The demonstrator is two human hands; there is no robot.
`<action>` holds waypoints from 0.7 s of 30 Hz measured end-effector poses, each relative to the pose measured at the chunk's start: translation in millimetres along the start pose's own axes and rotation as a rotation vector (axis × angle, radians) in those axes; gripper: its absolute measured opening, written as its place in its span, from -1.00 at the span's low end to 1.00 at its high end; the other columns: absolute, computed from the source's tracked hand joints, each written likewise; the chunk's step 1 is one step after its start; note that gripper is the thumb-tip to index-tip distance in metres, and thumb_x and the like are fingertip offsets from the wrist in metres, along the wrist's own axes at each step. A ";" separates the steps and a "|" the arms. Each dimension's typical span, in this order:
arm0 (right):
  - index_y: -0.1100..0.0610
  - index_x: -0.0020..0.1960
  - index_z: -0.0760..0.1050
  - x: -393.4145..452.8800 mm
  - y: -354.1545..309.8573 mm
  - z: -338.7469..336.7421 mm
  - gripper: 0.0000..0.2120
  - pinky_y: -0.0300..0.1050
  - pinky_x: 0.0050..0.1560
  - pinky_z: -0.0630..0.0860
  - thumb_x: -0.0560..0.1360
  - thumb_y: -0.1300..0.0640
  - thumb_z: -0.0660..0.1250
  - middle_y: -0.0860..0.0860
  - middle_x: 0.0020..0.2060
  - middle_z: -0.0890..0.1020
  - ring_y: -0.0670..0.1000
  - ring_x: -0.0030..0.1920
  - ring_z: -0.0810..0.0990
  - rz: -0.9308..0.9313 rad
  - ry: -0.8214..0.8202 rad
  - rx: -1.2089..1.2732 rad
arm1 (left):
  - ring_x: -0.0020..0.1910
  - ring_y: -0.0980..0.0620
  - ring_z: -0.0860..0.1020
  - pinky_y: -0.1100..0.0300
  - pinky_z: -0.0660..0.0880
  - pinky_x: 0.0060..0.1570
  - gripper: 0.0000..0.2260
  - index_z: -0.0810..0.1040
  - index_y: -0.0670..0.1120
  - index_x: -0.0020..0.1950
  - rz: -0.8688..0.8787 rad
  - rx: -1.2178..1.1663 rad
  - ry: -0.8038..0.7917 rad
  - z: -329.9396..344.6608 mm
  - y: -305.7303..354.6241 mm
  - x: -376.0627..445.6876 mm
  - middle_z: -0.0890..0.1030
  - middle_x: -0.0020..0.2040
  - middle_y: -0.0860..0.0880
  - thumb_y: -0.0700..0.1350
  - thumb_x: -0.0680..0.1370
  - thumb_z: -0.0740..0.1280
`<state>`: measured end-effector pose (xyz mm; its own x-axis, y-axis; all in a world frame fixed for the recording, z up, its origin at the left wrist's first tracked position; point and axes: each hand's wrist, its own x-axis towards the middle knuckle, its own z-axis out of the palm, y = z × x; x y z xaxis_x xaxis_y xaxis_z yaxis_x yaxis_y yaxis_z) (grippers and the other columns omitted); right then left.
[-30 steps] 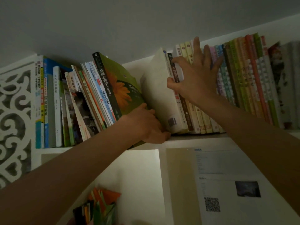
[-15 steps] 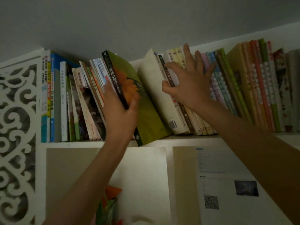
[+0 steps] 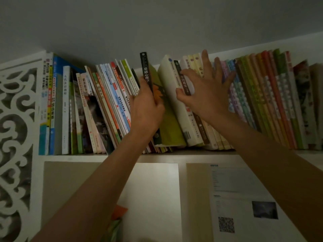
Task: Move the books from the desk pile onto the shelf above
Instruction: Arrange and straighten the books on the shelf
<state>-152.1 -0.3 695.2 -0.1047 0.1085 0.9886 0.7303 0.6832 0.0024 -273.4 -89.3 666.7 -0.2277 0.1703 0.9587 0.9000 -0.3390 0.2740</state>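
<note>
Our left hand point(image 3: 146, 109) grips the green book point(image 3: 167, 123) by its black spine, standing it on the shelf point(image 3: 73, 156) among leaning volumes. Just right, our right hand point(image 3: 206, 95), fingers spread, presses the neighbouring row of books point(image 3: 258, 102) aside.

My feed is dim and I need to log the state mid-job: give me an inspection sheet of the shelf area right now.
Surface: white shelf, packed with standing and leaning books.
Job's things: green book with black spine slotted between leaning books, tilted, not yet upright.
Clutter: orange and green paper items below; printed sheet with QR code on the wall panel.
Hands: left hand grips the green book's spine; right hand, fingers spread, presses the neighbouring books aside.
Cables: nothing seen.
Surroundings: white fretwork panel at left; grey ceiling above; dim light.
</note>
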 end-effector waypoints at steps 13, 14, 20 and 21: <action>-0.17 0.52 -0.01 -16.6 -24.0 -0.4 -0.22 0.52 0.28 -0.23 0.41 -0.42 0.14 0.10 0.52 -0.26 0.31 0.48 -0.25 -0.106 -0.118 -0.137 | 0.40 0.00 0.27 -0.08 0.33 0.33 -0.22 -0.16 0.14 0.53 -0.192 -0.284 0.021 0.9 18.4 -35.1 0.15 0.51 0.01 -0.34 0.52 0.22; -0.16 0.52 -0.03 -16.7 -23.5 -0.9 -0.22 0.53 0.28 -0.23 0.42 -0.40 0.15 0.11 0.52 -0.27 0.32 0.48 -0.26 -0.105 -0.123 -0.139 | 0.40 0.01 0.27 -0.04 0.33 0.33 -0.23 -0.14 0.12 0.54 -0.189 -0.287 0.031 1.6 17.5 -35.0 0.16 0.51 0.01 -0.35 0.51 0.21; -0.13 0.53 -0.01 -16.9 -20.8 1.5 -0.23 0.52 0.28 -0.20 0.43 -0.34 0.20 0.13 0.52 -0.24 0.34 0.47 -0.23 -0.068 -0.084 -0.139 | 0.42 -0.02 0.28 -0.09 0.33 0.35 -0.26 -0.02 0.05 0.55 -0.132 -0.170 0.124 8.3 13.2 -35.0 0.27 0.47 -0.03 -0.35 0.47 0.21; -0.13 0.53 -0.01 -16.6 -19.9 2.0 -0.23 0.52 0.28 -0.20 0.44 -0.33 0.20 0.13 0.52 -0.23 0.34 0.47 -0.23 -0.063 -0.078 -0.144 | 0.41 -0.02 0.29 -0.09 0.34 0.34 -0.26 -0.01 0.04 0.55 -0.118 -0.152 0.133 9.7 12.5 -34.8 0.28 0.46 -0.03 -0.36 0.46 0.21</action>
<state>-166.3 -14.3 678.4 -0.2013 0.1284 0.9711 0.8091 0.5806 0.0910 -250.6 -90.5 636.1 -0.3837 0.0968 0.9184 0.8006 -0.4608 0.3831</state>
